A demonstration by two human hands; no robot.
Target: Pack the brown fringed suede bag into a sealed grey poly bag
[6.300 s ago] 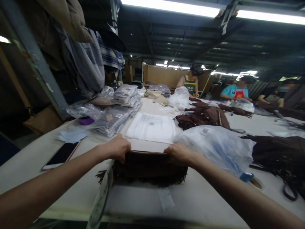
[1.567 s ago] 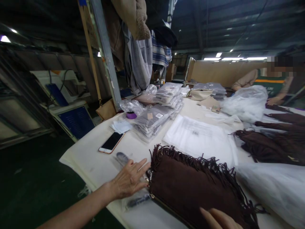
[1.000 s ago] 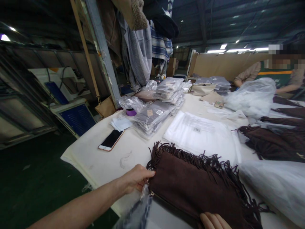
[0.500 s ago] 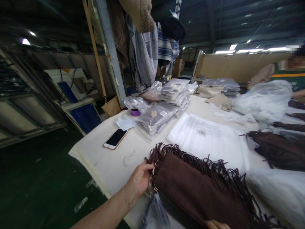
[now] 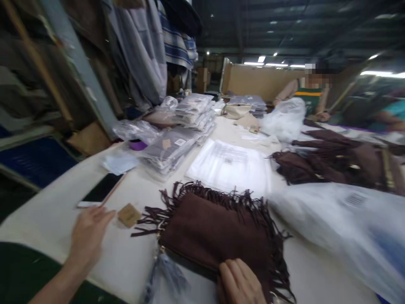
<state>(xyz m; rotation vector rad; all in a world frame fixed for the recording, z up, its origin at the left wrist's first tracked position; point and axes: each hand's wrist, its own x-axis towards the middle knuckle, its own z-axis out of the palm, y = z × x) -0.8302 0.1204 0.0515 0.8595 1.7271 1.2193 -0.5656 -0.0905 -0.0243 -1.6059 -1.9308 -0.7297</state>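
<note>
Right hand (image 5: 242, 282) flat on the near edge of the brown fringed bag (image 5: 218, 230), fingers together and pressing, gripping nothing. Bag lying on the table (image 5: 57, 219) just ahead, fringe spread along its far and right sides, a crumpled plastic strip (image 5: 166, 274) hanging off its near left corner. Left hand (image 5: 88, 234) open on the tabletop, fingers loosely apart, tips just short of a small tan tag (image 5: 129, 215); blurred, so contact hard to tell.

Best handled, by the look of it: keep the right palm down to hold the bag from sliding; pinch the tag by its edge, since flat card on cloth resists a straight grab; mind the fringe just beside it, easy to snag.

Farther on: a phone (image 5: 101, 190) near the tag, a white sheet (image 5: 229, 166) beyond the bag, stacked packs (image 5: 177, 145) to its left, more brown bags (image 5: 332, 162) and a clear poly bag (image 5: 335, 223) to the right. At the far end, a person (image 5: 308, 95) at work.
</note>
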